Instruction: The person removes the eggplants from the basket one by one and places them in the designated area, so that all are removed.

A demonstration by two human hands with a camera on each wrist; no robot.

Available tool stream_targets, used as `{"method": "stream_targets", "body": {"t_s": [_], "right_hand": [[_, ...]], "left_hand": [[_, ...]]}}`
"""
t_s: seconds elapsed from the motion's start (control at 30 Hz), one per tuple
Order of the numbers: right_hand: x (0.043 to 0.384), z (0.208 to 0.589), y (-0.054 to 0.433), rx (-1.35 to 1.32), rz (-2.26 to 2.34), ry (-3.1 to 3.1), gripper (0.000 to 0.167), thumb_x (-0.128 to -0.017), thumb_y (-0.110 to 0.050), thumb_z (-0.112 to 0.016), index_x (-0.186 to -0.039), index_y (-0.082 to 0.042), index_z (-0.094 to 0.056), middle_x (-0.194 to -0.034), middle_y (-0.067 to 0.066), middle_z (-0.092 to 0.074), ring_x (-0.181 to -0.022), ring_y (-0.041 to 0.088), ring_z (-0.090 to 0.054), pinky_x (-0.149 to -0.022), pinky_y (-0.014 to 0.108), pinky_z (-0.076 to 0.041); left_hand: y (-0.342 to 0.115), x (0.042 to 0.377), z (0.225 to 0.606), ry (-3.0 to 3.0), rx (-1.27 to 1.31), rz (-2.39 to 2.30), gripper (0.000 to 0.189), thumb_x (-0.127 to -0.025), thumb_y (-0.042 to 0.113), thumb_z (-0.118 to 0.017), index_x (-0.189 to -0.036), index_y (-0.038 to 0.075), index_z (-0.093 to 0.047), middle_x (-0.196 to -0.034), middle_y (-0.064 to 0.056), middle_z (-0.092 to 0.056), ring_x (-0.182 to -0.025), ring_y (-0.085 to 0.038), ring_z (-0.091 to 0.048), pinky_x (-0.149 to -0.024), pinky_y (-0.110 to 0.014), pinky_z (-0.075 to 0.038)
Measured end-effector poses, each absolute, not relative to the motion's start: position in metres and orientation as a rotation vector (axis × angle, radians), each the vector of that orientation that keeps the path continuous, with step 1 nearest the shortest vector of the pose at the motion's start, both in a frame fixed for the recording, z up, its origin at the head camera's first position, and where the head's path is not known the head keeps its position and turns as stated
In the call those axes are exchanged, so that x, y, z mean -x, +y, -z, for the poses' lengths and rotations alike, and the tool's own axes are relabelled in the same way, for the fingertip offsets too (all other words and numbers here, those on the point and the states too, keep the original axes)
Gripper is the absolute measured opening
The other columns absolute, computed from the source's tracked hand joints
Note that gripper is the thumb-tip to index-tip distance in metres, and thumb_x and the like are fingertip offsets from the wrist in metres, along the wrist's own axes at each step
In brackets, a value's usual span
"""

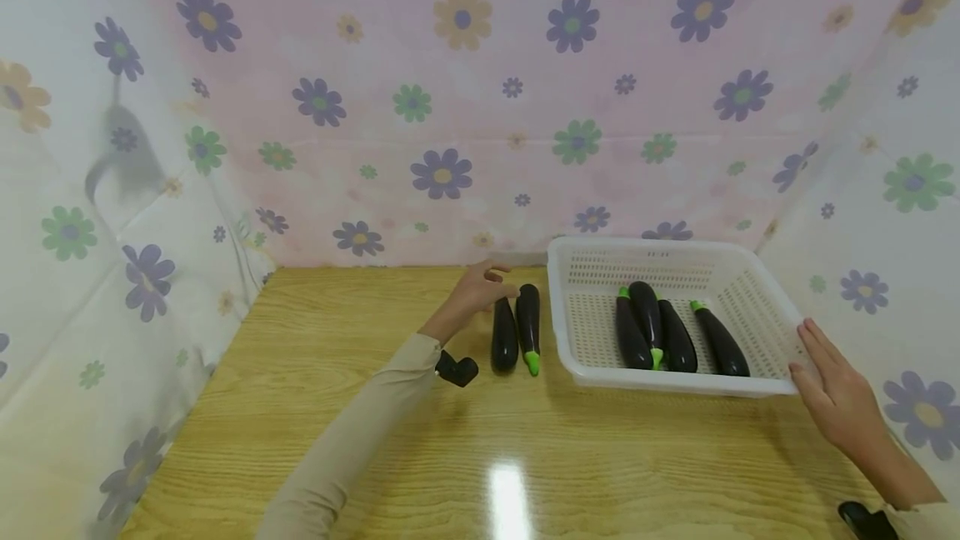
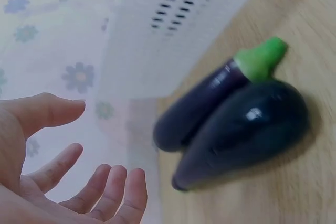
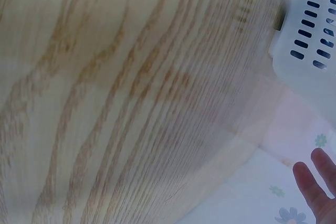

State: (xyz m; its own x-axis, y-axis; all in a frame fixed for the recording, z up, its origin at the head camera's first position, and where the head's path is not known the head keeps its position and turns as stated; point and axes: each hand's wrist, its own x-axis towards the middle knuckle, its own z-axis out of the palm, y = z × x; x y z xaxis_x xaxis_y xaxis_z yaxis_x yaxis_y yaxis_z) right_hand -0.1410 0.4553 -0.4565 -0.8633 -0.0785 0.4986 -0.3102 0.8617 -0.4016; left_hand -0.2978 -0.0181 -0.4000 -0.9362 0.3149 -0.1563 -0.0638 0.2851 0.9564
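Observation:
My left hand [image 1: 476,290] hovers over two dark purple eggplants lying side by side on the table. Its fingers are spread and loosely bent, apart from both in the left wrist view. The left eggplant [image 1: 505,340] has its rounded end toward me; the one beside it [image 1: 528,315] points its green stem toward me. Just to their right stands a white plastic basket [image 1: 675,380] with several eggplants [image 1: 678,338] inside. At the basket's right side is my right hand [image 1: 840,398], fingers extended by the rim; whether they touch it I cannot tell.
The wood-grain table [image 1: 360,440] spreads in front and to the left. A flower-print cloth [image 1: 480,107] stands behind it and along both sides. Light glares off the table's near middle.

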Motion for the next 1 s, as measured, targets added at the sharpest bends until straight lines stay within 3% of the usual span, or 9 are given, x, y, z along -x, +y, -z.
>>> {"method": "stream_targets", "body": {"t_s": [0.13, 0.3, 0.57, 0.77, 1.0], "right_hand": [[0.14, 0.457, 0.456, -0.266, -0.662, -2.555, 0.057, -0.096, -0.007, -0.043, -0.149, -0.001, -0.023, -0.156, 0.009, -0.016, -0.132, -0.009, -0.005, -0.114, 0.026, -0.001], [0.137, 0.457, 0.458, -0.268, -0.677, -2.545, 0.057, -0.096, -0.007, -0.043, -0.149, -0.002, -0.023, -0.156, -0.002, -0.014, -0.132, -0.009, -0.006, -0.114, 0.028, -0.001], [0.143, 0.455, 0.454, -0.288, -0.72, -2.559, 0.057, -0.096, -0.008, -0.044, -0.15, -0.005, -0.024, -0.156, -0.004, -0.014, -0.136, 0.0, -0.009, -0.115, 0.039, -0.004], [0.145, 0.456, 0.452, -0.312, -0.668, -2.54, 0.056, -0.096, -0.008, -0.043, -0.149, -0.001, -0.025, -0.156, 0.001, -0.016, -0.138, 0.007, -0.011, -0.114, 0.028, -0.004], [0.141, 0.457, 0.456, -0.288, -0.679, -2.556, 0.057, -0.096, -0.008, -0.042, -0.149, -0.001, -0.023, -0.156, 0.004, -0.016, -0.138, 0.005, -0.01, -0.114, 0.027, -0.002]], "left_hand": [[-0.008, 0.296, 0.39, 2.256, -0.269, -1.664, 0.046, -0.086, 0.019, -0.069, -0.13, 0.015, -0.055, -0.127, -0.012, -0.05, -0.11, -0.03, -0.053, -0.089, -0.051, -0.048], [0.006, 0.297, 0.384, 2.233, -0.293, -1.637, 0.048, -0.085, 0.021, -0.07, -0.13, 0.015, -0.055, -0.128, -0.01, -0.05, -0.11, -0.028, -0.054, -0.086, -0.046, -0.05], [0.019, 0.299, 0.375, 2.208, -0.345, -1.651, 0.048, -0.088, 0.018, -0.067, -0.132, 0.009, -0.053, -0.133, -0.015, -0.047, -0.114, -0.032, -0.052, -0.089, -0.051, -0.048], [0.029, 0.294, 0.367, 2.145, -0.424, -1.678, 0.042, -0.089, 0.021, -0.066, -0.129, 0.015, -0.055, -0.131, -0.011, -0.049, -0.114, -0.026, -0.052, -0.089, -0.048, -0.048], [0.044, 0.292, 0.361, 2.102, -0.467, -1.697, 0.039, -0.087, 0.022, -0.069, -0.124, 0.016, -0.058, -0.127, -0.009, -0.052, -0.112, -0.024, -0.054, -0.084, -0.044, -0.051]]}}
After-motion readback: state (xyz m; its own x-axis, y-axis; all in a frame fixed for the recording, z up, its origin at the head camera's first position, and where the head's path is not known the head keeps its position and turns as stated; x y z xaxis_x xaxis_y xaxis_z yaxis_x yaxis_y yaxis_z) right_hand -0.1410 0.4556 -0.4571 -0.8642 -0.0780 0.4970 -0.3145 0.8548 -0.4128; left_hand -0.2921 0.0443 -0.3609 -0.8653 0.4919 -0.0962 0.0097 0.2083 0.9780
